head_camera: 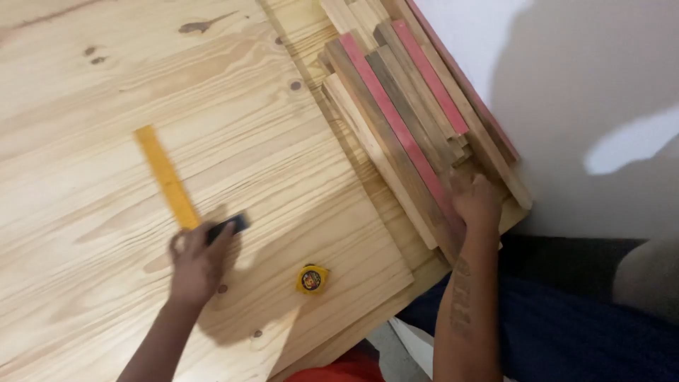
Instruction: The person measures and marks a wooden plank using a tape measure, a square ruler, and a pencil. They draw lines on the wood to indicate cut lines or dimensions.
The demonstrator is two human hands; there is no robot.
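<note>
My left hand (196, 263) lies on a wide pine board (106, 106), gripping the dark handle end of a yellow ruler-like square (167, 177) that stretches away up and to the left. My right hand (475, 201) rests on the near end of a stack of wooden slats (410, 106), several of them with red-painted faces. The fingers curl over the slat ends. A small yellow tape measure (312, 279) sits on the board between my two arms, touched by neither hand.
The pine board lies over more boards whose edges show at the right and near side. A white wall (587, 71) with shadows stands to the right. Dark blue fabric (566, 332) and something red (339, 371) are below the board edge.
</note>
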